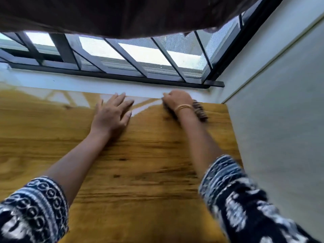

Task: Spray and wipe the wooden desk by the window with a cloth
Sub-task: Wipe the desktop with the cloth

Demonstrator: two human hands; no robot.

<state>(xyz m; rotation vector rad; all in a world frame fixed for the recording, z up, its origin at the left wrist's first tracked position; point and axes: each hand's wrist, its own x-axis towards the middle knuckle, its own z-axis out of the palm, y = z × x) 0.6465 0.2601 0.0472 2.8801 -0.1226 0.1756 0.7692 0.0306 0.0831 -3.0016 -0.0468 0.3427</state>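
Cloth (199, 111) — dark, patterned, blurred — sits bunched under the right hand (176, 100) at the far right corner of the wooden worktop (140, 163), close to the window sill (70, 81). Right fingers curl down on it; how tightly, cannot tell through the blur. Left hand (112, 114) lies flat, fingers spread, pressing the worktop just beside. No spray bottle in view, so wiping looks underway; near part probably left. Cloth's long axis seems to run near-to-far, slightly angled — uncertain.
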